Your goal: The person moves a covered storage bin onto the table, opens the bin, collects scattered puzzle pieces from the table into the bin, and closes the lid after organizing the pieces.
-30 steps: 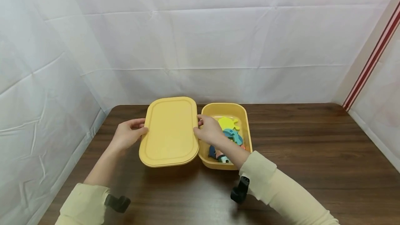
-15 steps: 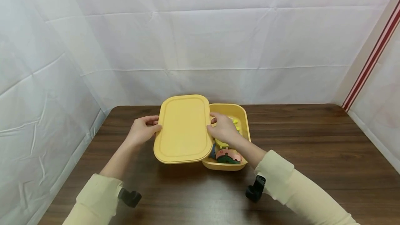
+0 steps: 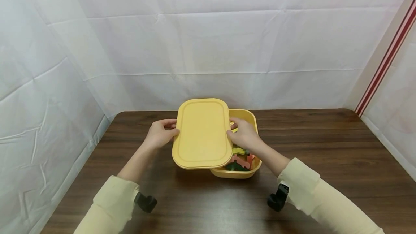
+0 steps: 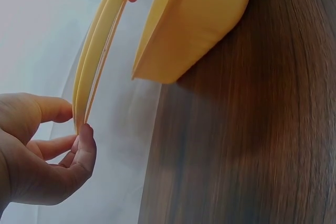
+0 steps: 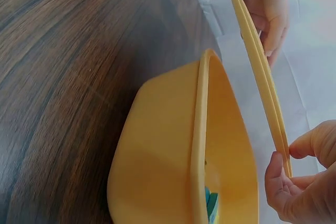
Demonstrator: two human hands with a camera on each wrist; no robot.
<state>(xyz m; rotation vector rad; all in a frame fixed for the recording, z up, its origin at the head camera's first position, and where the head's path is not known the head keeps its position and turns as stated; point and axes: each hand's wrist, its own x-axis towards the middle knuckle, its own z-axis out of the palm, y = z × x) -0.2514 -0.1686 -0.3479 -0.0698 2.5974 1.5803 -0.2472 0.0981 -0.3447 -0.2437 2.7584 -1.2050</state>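
Observation:
A yellow rounded rectangular lid (image 3: 203,133) is held up between both hands. My left hand (image 3: 160,133) pinches its left edge and my right hand (image 3: 244,133) pinches its right edge. Below and to the right, a yellow box (image 3: 235,173) stands on the table, and the lid overlaps its left part in the head view. Both wrist views show the lid raised apart from the box rim (image 5: 199,129). Inside the box lie several colourful flat pieces, among them a pink one (image 3: 240,161) and a dark green one (image 3: 235,167); the rest are hidden by the lid and right hand.
The dark wooden table (image 3: 318,161) reaches back to a white cloth backdrop (image 3: 208,46). White cloth also hangs at the left, and a red-striped edge (image 3: 386,57) runs along the right. A small black camera sits on each wrist.
Both hands have carried the lid to the right, from beside the box to partly over it. The box stays in place, and more of its left part is covered from view.

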